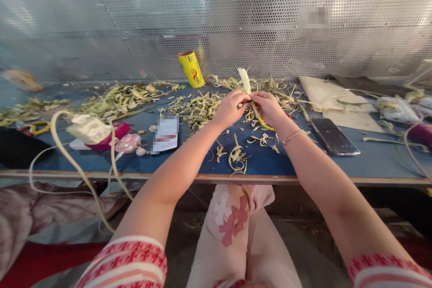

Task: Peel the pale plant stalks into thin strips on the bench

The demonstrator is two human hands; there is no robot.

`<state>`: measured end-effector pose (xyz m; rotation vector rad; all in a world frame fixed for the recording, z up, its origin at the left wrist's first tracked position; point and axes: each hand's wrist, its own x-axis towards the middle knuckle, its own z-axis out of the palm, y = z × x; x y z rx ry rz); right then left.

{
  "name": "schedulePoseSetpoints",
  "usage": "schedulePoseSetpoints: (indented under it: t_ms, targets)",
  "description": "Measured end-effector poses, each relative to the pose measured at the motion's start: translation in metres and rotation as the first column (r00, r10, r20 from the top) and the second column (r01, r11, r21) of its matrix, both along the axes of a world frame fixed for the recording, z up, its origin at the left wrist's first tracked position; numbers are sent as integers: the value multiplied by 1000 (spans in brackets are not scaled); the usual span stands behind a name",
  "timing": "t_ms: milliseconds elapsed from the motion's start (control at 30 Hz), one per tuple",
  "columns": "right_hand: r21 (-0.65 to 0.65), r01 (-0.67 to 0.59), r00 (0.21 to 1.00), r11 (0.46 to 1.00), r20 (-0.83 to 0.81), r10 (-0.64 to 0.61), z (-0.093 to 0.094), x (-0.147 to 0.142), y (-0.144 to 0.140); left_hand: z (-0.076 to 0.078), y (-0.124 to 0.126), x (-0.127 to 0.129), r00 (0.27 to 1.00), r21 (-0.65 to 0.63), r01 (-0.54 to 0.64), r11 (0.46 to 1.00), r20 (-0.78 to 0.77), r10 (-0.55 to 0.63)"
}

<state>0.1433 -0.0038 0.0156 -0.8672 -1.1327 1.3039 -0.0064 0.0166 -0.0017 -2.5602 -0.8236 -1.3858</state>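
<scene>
1. Pale green stalk (244, 82), long and flat, leafy end standing up and tilted a little back; pinched at its lower part between both hands, above the blue table (337, 164) and just this side of the heap of peelings (199, 107).
2. Left hand (230, 107) closed on the stalk from one side, right hand (268, 107) closed on it from the other, fingertips meeting around it, knuckles up.
3. Yellow curved thing (265, 124) showing under the right hand, mostly covered by the palm; hard to tell what it is, or whether gripped or merely lying beneath.
4. Lower part of the stalk hidden inside the fingers; where it ends, not visible.
5. Both forearms stretched forward from the near edge of the table, converging at the stalk; thin bracelet (292, 136) on the right wrist; red-and-white striped sleeves cut off at the bottom of the view.
6. Near the stalk, on the hands' side: curled strips (237, 156) scattered on the table.
7. Beyond the stalk and toward the left: yellow roll (191, 69) leaning against the perforated metal wall (236, 9).
8. Right of the stalk: dark phone (334, 136) lying flat, pale boards (332, 99) behind it.
9. Left of the stalk: white card (165, 134) with blurred print, then a pink item (127, 143), details too small to make out.
</scene>
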Motion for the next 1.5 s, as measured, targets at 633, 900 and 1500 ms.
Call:
schedulePoseSetpoints:
  t_ms: [633, 900, 1500]
  targets:
    - [20, -41, 999, 999, 22, 41, 1, -2, -4, 1, 0, -3, 993, 74, -103, 992, -54, 108]
    - [46, -46, 999, 998, 31, 45, 0, -1, -2, 3, -5, 2, 988, -22, -134, 991, 79, 135]
    - [472, 79, 961, 878, 199, -193, 4, 1, -4, 8, -4, -15, 985, 291, -160, 943, -10, 171]
